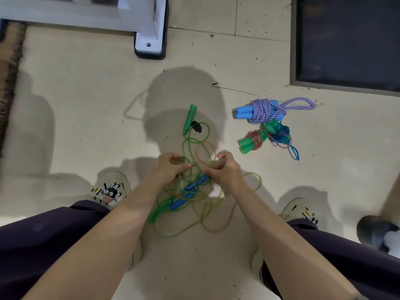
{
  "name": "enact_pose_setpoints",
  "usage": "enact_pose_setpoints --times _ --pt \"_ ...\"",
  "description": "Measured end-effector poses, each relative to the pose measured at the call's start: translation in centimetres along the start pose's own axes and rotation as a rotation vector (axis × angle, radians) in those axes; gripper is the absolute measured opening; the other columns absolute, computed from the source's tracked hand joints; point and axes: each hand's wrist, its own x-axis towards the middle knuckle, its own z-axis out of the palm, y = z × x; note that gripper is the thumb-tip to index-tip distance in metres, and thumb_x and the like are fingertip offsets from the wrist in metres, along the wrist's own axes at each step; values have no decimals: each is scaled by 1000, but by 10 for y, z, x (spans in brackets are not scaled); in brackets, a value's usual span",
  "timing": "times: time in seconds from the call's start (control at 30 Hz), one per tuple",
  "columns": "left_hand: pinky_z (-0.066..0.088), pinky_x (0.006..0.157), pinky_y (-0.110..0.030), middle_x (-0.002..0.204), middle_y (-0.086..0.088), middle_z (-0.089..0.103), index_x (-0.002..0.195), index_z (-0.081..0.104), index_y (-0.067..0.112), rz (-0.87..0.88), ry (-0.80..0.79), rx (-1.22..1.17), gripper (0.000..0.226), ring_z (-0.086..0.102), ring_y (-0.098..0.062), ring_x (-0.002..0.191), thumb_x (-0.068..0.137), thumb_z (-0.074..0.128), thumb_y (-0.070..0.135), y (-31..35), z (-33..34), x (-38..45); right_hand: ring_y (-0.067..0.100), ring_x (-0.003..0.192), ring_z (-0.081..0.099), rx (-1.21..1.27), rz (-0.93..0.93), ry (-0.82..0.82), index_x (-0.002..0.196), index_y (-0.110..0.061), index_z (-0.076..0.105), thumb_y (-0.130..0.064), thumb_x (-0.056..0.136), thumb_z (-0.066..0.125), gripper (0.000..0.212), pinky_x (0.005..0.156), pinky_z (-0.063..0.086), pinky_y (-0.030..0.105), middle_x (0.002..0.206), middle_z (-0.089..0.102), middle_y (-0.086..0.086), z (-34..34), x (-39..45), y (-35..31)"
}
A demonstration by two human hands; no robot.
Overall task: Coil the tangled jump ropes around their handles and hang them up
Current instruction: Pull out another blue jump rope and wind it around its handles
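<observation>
- Your left hand [171, 167] and right hand [225, 169] meet over the tangle [188, 195] on the floor [86, 118] between your feet; the fingers of each are curled in and pinch thin strands of it, though which strand each one has is too fine to tell.
- Your tangle is still loose: green and yellowish cords loop over each other, with blue handles [186, 195] lying in the middle, one green handle [160, 211] near your left knee and another green handle [190, 119] lying farther off.
- Your finished work, by my judgement, sits to the right and farther away: a purple braided rope [263, 111] wound round light blue handles, and just beside it a bundle [264, 138] of thin red and blue cords wound round green handles.
- Nothing hangs anywhere in view, so the hanging is all left.
- Your surface is a pale tiled floor flecked with debris; a white post base [149, 43] stands at the far side, a dark mat [348, 40] far right, a brown mat edge [9, 68] at left.
</observation>
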Motion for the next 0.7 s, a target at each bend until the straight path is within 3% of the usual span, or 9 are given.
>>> enact_pose_setpoints --times 0.1,0.2,0.3,0.4,0.5,0.6,0.7 --pt "45 48 -11 79 1 67 96 70 13 26 3 22 24 59 -7 60 79 82 24 5 1 -3 17 71 54 48 61 -24 92 -16 53 -16 70 86 40 70 55 38 82 57 6 7 2 10" --pt "36 40 -12 55 6 57 87 74 10 47 12 21 16 45 2 38 82 79 25 11 -4 -7 13 58 52 191 67 -115 79 0 62 -4 78 79 17 51 45 20 76 59 10 -2 -1 2" --pt "32 40 -19 40 12 47 83 74 11 50 36 0 15 35 -1 33 82 79 25 24 -19 -21 11 51 48 254 37 -139 82 2 66 -5 85 72 9 46 38 18 64 55 4 -23 -15 -28" --pt "30 43 -21 40 13 46 77 69 15 107 5 11 15 34 -2 34 80 81 25 54 -40 -47 10 51 49 346 -15 -209 83 -4 67 -7 88 69 5 45 38 17 58 55 0 -47 -31 -59" --pt "29 40 -18 46 15 46 78 69 17 159 -2 9 17 34 -5 40 75 84 24 92 -68 -78 9 53 53 409 -88 -192 86 -10 69 -7 88 69 3 54 43 20 62 60 -3 -74 -54 -96" --pt "30 40 -18 52 8 48 81 68 11 268 35 7 14 38 -12 45 78 81 17 125 -96 -117 13 55 53 396 -197 -177 76 -12 67 -9 89 68 13 53 44 19 68 60 1 -101 -89 -136" --pt "34 37 -18 60 -5 52 81 65 2 357 56 36 14 46 -13 43 82 77 10 152 -117 -169 15 53 51 372 -309 -188 68 -10 59 -10 90 67 23 51 44 18 62 56 2 -120 -141 -175"
